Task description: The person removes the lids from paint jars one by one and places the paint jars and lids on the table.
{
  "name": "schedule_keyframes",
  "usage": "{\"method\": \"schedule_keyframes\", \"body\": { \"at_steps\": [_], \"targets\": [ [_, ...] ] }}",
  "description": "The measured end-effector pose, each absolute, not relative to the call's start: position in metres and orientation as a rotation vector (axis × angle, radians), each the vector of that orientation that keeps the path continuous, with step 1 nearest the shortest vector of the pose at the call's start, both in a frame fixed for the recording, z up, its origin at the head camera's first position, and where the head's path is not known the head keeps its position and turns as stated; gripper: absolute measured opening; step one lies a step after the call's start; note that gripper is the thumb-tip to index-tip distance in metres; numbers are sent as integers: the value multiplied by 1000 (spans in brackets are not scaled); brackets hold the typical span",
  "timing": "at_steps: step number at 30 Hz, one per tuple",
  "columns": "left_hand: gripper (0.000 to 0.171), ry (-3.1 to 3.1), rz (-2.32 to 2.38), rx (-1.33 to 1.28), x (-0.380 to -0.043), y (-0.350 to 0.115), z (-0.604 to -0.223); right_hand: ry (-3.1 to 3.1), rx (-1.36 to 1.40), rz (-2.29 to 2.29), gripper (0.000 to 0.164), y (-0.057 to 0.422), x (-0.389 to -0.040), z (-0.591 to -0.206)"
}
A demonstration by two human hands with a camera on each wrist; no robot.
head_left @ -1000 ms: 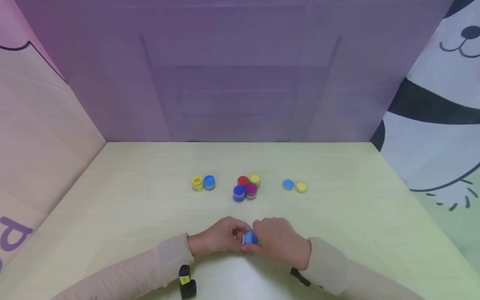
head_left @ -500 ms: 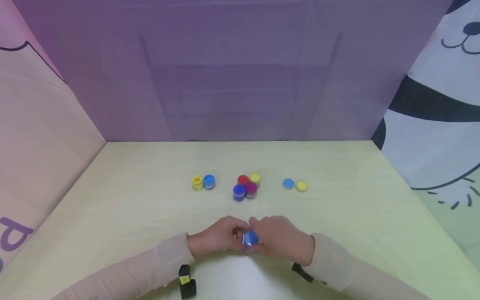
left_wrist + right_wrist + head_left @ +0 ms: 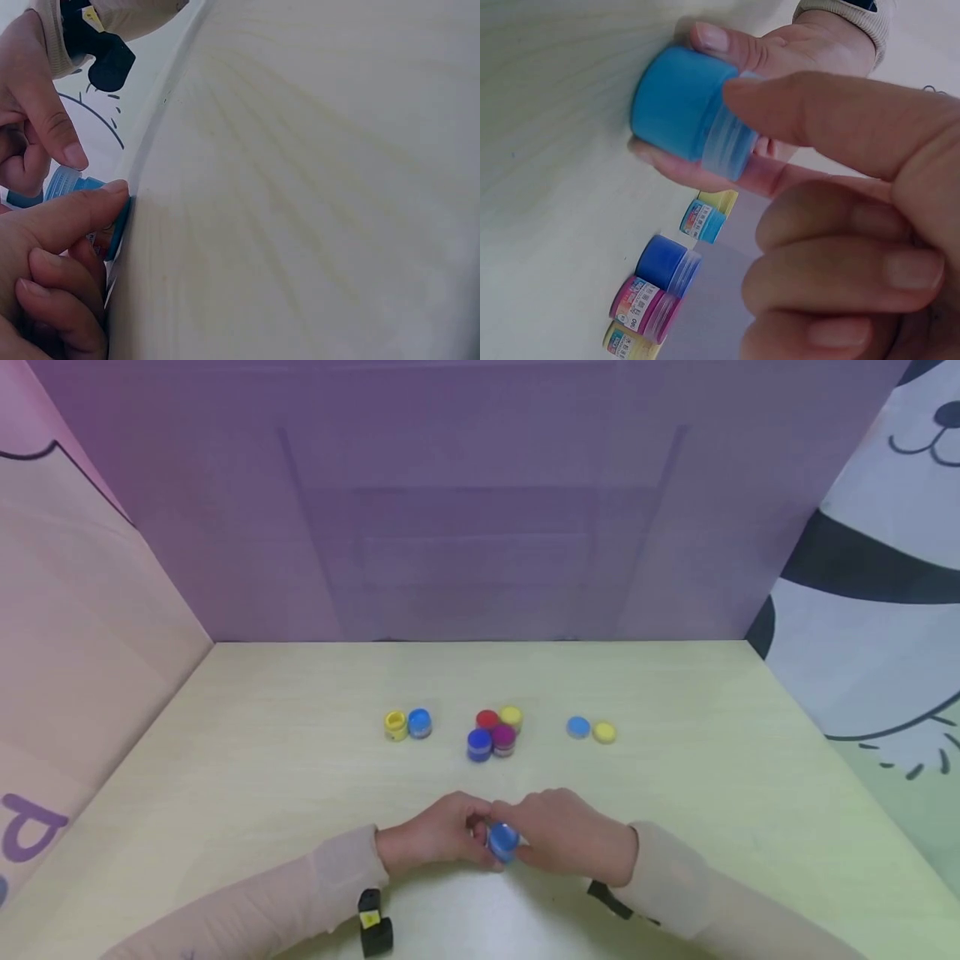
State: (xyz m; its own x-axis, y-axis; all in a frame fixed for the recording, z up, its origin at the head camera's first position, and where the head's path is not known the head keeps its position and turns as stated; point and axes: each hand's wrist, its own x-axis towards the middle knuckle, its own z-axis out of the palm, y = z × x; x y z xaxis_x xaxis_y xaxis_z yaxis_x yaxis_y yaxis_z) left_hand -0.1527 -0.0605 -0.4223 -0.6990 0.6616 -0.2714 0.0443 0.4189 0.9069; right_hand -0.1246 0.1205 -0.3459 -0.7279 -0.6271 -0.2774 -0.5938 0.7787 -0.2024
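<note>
A light-blue paint jar (image 3: 503, 842) is tilted between both hands near the table's front. My left hand (image 3: 442, 833) grips its body, thumb and finger on opposite sides, as the right wrist view shows. My right hand (image 3: 573, 835) has its thumb and forefinger at the ribbed, see-through lid (image 3: 729, 139), pinching it at the rim. The other right fingers (image 3: 840, 270) are curled in toward the palm. In the left wrist view the left thumb (image 3: 82, 214) lies across the jar and hides part of it.
Mid-table, a cluster holds red (image 3: 487, 720), yellow (image 3: 511, 718), dark blue (image 3: 479, 744) and purple (image 3: 503, 739) jars. Left of it stand an uncovered yellow jar (image 3: 395, 725) and a blue jar (image 3: 419, 723). A blue lid (image 3: 578, 727) and a yellow lid (image 3: 604, 732) lie right.
The right hand has shifted slightly right and its wrist has turned, uncovering more of the blue jar's top. The left hand stays nearly still around the jar.
</note>
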Motion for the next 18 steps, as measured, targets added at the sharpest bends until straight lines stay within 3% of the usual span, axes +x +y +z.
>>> {"method": "schedule_keyframes", "body": {
  "at_steps": [9,18],
  "targets": [
    [37,2052,1305,622,-152,-60,-420,2662,-965,-221,31,123,-123,-346],
    [24,2083,1310,616,-152,-58,-421,2780,-768,-227,48,116,-120,-351]
  ]
}}
